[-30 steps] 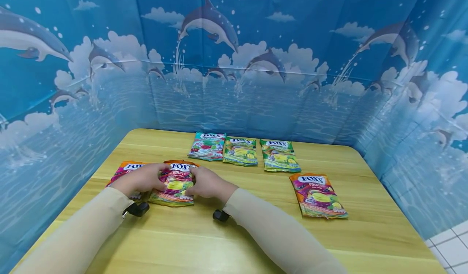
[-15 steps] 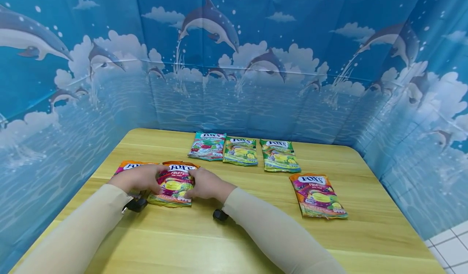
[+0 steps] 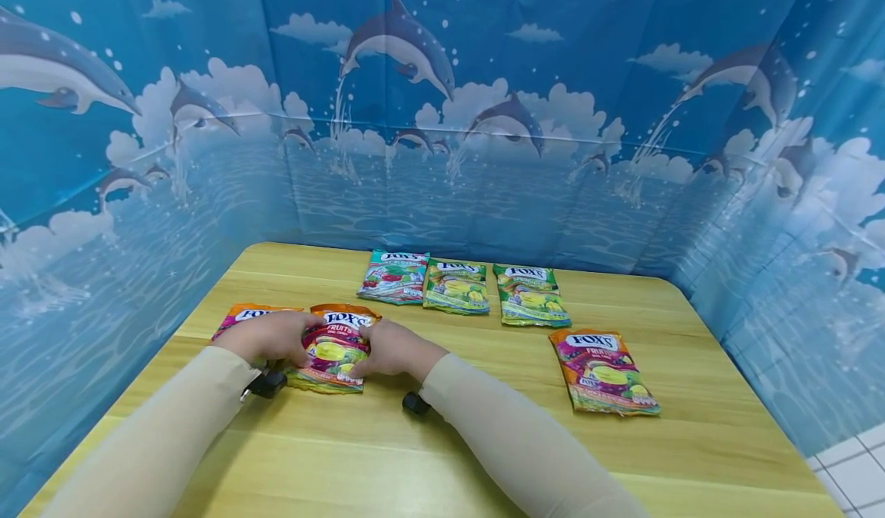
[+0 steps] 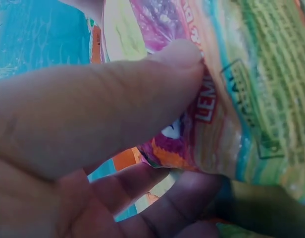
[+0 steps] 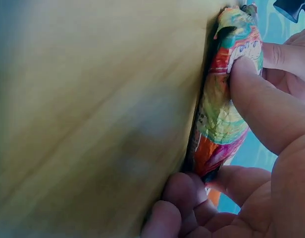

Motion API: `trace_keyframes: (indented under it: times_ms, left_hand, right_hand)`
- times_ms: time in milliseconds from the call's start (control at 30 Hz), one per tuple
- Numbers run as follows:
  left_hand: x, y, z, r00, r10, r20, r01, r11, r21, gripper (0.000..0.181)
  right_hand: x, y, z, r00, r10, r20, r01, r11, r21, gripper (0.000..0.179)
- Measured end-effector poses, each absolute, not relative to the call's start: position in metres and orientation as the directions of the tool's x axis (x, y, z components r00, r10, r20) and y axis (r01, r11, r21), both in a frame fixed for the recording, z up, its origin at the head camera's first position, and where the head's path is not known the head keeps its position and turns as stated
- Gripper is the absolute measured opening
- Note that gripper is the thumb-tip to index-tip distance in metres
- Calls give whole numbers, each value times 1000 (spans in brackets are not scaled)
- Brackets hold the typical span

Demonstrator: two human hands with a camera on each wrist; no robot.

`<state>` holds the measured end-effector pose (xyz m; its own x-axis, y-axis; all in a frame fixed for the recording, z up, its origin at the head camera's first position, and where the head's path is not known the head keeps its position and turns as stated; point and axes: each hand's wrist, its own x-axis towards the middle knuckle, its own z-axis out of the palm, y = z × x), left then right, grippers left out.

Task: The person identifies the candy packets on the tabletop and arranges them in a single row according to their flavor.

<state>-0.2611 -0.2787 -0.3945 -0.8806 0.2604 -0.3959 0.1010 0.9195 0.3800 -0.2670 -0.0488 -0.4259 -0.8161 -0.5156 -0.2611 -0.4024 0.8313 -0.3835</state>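
Note:
A purple and orange candy bag (image 3: 335, 349) marked FOX'S lies near the left of the table, between my two hands. My left hand (image 3: 270, 337) grips its left side, and in the left wrist view the thumb (image 4: 177, 64) presses on its front with fingers curled below. On the opposite side my right hand (image 3: 394, 351) holds the bag's edge; the right wrist view shows the thumb (image 5: 251, 84) on the candy bag (image 5: 224, 109) and fingers at its end. A second purple and orange candy bag (image 3: 242, 314) is partly hidden under my left hand and wrist.
Along the back of the wooden table (image 3: 429, 456) lie a teal candy bag (image 3: 394, 277), a green candy bag (image 3: 456, 287) and another green candy bag (image 3: 531, 295). One more purple and orange candy bag (image 3: 604, 372) lies to the right. A dolphin-print curtain (image 3: 442, 180) encloses the table.
The candy bag between my hands has shifted slightly left and then back right, both hands keeping hold of it. The other bags lie where they were.

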Motion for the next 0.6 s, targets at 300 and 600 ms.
trace_keyframes:
  times_ms: [300, 600]
  left_hand:
    - [-259, -275, -391, -876, 252, -411, 85, 919, 384, 79]
    - [-261, -269, -390, -875, 227, -428, 52, 923, 382, 79]
  right_hand:
    - [-266, -49, -428, -805, -523, -282, -399, 827, -395, 85]
    - [-268, -48, -429, -798, -529, -290, -414, 830, -374, 86]
